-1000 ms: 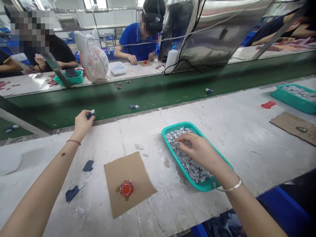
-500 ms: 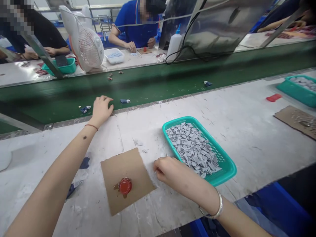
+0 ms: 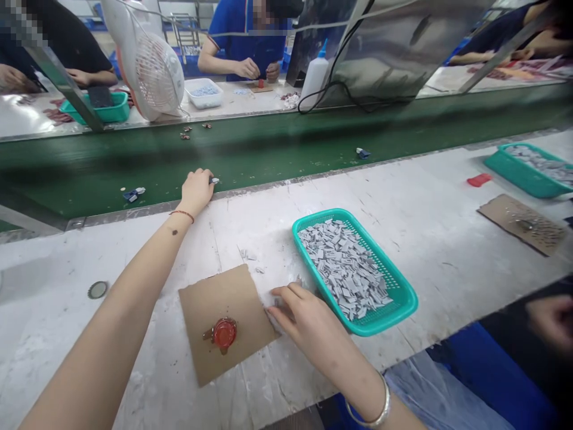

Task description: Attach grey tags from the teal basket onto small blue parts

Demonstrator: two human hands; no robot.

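Note:
My left hand [image 3: 198,190] reaches across the table edge onto the green belt [image 3: 273,156]. Its fingers are closed on a small navy-and-white piece [image 3: 215,180], mostly hidden by them. Above the table, my right hand [image 3: 308,319] is beside a green basket [image 3: 405,319] filled with small flat grey pieces [image 3: 344,263]. Thumb and fingers are apart there, and I make out nothing held between them. To its left lies a brown cardboard square [image 3: 250,298] bearing a round red cap [image 3: 224,332] in a wet brownish-red smear.
Another navy-and-white piece [image 3: 134,194] lies on the belt at left, one more [image 3: 363,153] at right. A metal bottle cap [image 3: 97,289] rests near my left forearm. At right are a second green basket [image 3: 519,173] and cardboard [image 3: 521,224]. Co-workers sit across, behind a fan [image 3: 159,71].
My left hand has moved right and closed on the navy-and-white piece that lay beside it on the belt. The fingers of my right hand, curled together before, have spread.

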